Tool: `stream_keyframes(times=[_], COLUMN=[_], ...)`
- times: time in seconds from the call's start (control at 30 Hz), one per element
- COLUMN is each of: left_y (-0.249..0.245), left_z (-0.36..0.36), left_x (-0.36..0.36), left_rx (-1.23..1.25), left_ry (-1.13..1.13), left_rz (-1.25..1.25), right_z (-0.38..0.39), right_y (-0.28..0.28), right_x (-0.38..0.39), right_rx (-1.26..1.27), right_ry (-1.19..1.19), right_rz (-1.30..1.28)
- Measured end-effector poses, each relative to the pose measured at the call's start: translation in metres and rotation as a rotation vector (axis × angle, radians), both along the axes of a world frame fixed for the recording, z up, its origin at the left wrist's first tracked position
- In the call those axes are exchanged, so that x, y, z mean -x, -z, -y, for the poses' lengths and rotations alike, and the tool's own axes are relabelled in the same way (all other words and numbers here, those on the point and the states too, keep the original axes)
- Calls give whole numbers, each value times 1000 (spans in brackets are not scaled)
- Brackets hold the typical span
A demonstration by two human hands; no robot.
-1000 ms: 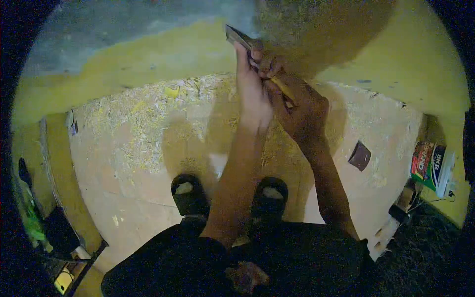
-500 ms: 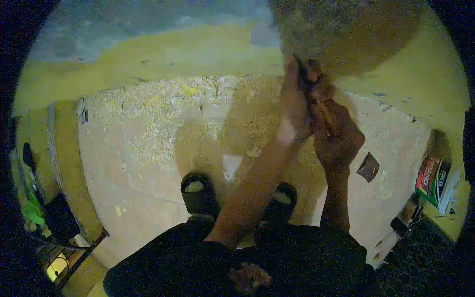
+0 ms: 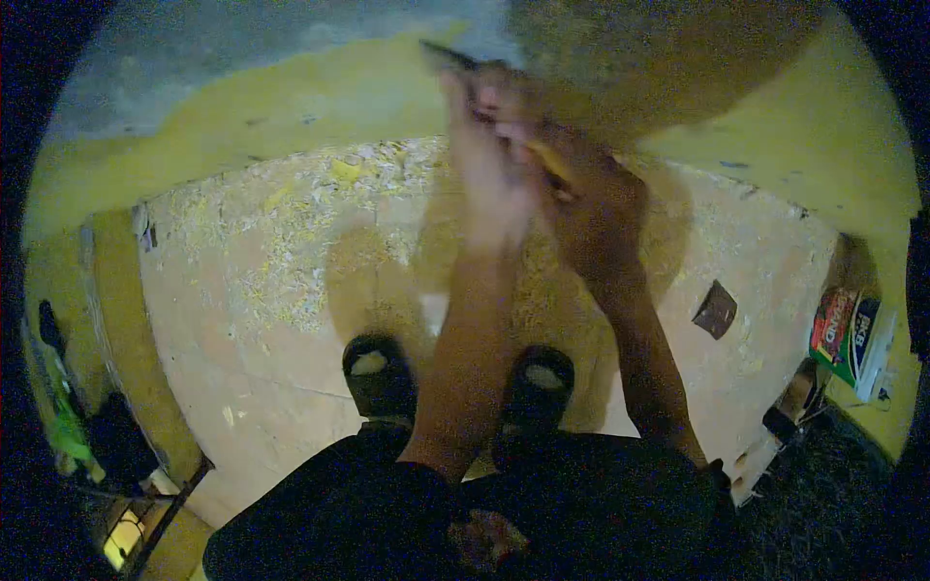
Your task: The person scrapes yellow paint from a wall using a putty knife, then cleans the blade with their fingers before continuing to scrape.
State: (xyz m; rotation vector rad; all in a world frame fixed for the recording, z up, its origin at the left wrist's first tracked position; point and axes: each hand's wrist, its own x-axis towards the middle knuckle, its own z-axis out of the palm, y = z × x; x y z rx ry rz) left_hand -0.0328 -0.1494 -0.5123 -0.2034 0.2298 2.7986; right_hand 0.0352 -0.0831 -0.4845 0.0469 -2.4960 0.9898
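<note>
Our dark-bladed, yellow-handled scraper [image 3: 449,57] sits farther left than half a second ago, before the painted yellow-and-grey wall [image 3: 291,92]. It points far left, long axis slanting from near right; our right hand's [image 3: 596,203] fingers grip the handle, our blurred left hand's [image 3: 494,184] clasp nearer the blade.

place: indoor room with paintwork under way; home or other building, cannot tell | wall [image 3: 228,114]: yellow, large grey-blue patch | floor [image 3: 208,324]: pale, flakes [image 3: 291,228] thickest along wall | right side: BKB-printed tub [image 3: 852,339] | footwear: open-toed slippers [image 3: 381,382]
</note>
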Motion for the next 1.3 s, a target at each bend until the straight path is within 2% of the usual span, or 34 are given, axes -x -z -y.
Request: stream_keyframes(times=[0.03, 0.1, 0.17, 0.23, 0.27, 0.3, 0.37, 0.4, 0.53, 0.6, 0.7, 0.73, 0.83, 0.87, 0.9, 0.93, 0.97, 1.03, 1.1, 1.2, 1.23, 1.27, 1.3], left_y=[1, 0, -30, -36, -34, -26, -16, -16, -33, -22, -23, -29, -13, -5, 1, -4, -10, -27, -19, 14, 11, 4, -4], left_z=[6, 3, -12, -12, -15, -12, 1, -6, -18, -7, -13, -13, -20, -16, 4, 13, 12, 6, -13, -26, -23, -17, -7], left_x=[7, -3, -24, -13, -15, -16, -6, -14, -18, -3, -16, -22, -11, -9, 3, 11, 6, -12, -10, -13, -17, -17, -15], left_rx=[-312, -372, 306, 369, 418, 414, 19, 257, 196, 283, 349, 236, 243, 245, 91, -65, -67, 322, 276, 231, 191, 150, 114], left_ry=[-4, 5, 110, 43, 11, 27, 102, 35, 106, -14, 21, 154, 79, 67, 17, -43, -49, 44, 149, 139, 150, 154, 149], left_rz=[-90, -100, 116, 70, 49, 65, -60, 35, -35, -57, 59, 116, -26, -55, -118, -190, -191, 178, 201, 20, 81, 131, 175], right_z=[-1, -6, -5, -2, -1, -2, -6, -8, -9, -9, -11, -12, -11, -3, -3, -6, -5, -1, -8, 1, 3, 7, 6], right_y=[6, -4, -16, -21, -20, -16, -10, -10, -19, -21, -23, -19, -6, -13, -16, -16, -16, -12, -4, -12, -8, -1, 1], right_x=[2, -10, -16, -21, -13, -16, -16, -21, -10, -8, -18, -22, -17, -3, 3, 2, 0, -9, -21, -5, -4, 0, -4], right_rx=[-154, -63, 34, 55, 178, 172, 10, 9, 102, 95, 89, 91, 187, 153, 112, 102, 54, 15, 105, 230, 218, -15, -70], right_ry=[1, -7, -37, 149, 86, 99, 56, 54, 75, 33, 17, 12, 152, 34, -85, -82, -96, -134, 104, -15, 1, -17, -31], right_rz=[96, 94, 68, -27, -21, -3, 67, 72, -78, 57, 28, 21, -25, 2, 24, 23, 66, 101, -40, 15, 30, 146, 150])
